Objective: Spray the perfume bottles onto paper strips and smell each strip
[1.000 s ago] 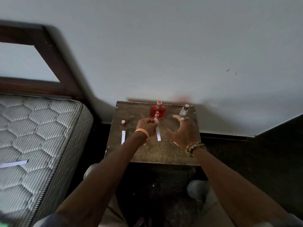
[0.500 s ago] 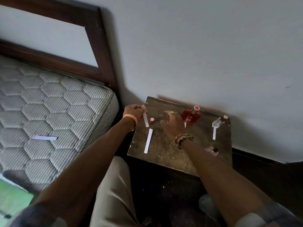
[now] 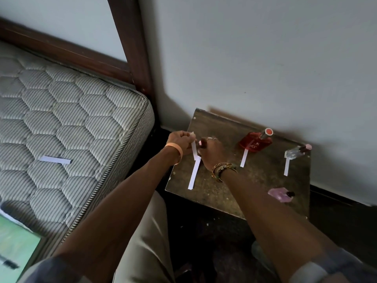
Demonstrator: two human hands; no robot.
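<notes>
Head view: left hand (image 3: 180,140) pinches a thin white paper strip (image 3: 194,149) by its top end over the dark worn wooden table (image 3: 255,180), left rear; right hand (image 3: 212,153) lies against the small pink-capped perfume bottle (image 3: 202,142) alongside, grip not determinable; strip judged light and limp, bottle likely slick, best held round its body.
</notes>
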